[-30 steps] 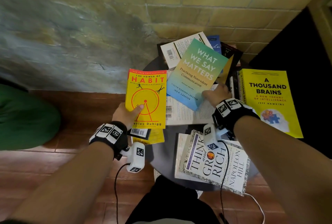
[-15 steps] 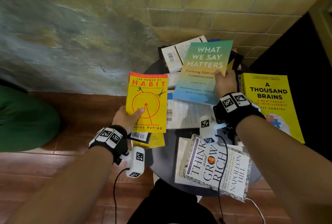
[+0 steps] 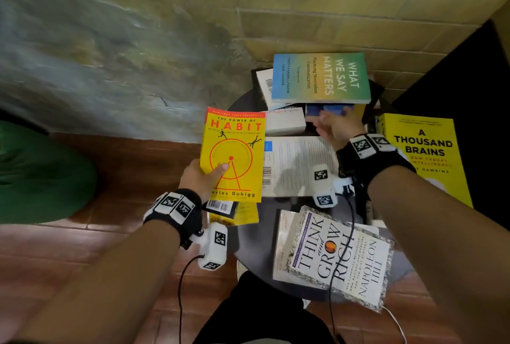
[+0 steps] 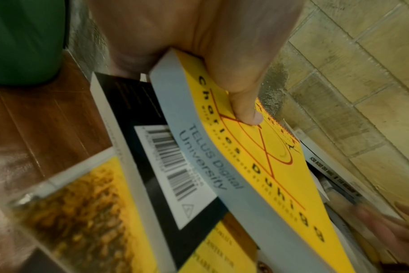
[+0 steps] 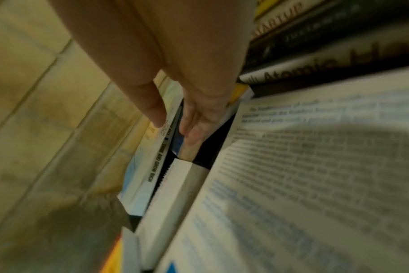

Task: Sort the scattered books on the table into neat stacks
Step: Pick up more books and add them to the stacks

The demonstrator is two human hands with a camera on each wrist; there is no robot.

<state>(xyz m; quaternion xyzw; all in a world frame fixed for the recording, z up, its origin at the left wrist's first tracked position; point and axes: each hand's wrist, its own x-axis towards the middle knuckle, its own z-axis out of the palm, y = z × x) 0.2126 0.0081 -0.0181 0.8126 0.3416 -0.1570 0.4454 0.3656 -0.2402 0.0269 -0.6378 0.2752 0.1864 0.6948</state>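
Note:
My left hand grips the yellow "The Power of Habit" book at its lower left corner, thumb on the cover, holding it above the table's left edge. The left wrist view shows that thumb pressing the yellow cover. The teal "What We Say Matters" book lies flat on the back pile, turned sideways. My right hand is just in front of it, fingers straight and holding nothing, by a blue book. In the right wrist view the fingertips reach between stacked book edges.
On the small dark round table lie "Think and Grow Rich" in front, a white back-cover book in the middle and "A Thousand Brains" at the right. A black barcoded book sits under my left hand. A brick wall stands behind.
My right hand carried "What We Say Matters" up and back, turned it sideways, laid it on the back pile and let go. The left hand still holds the Habit book.

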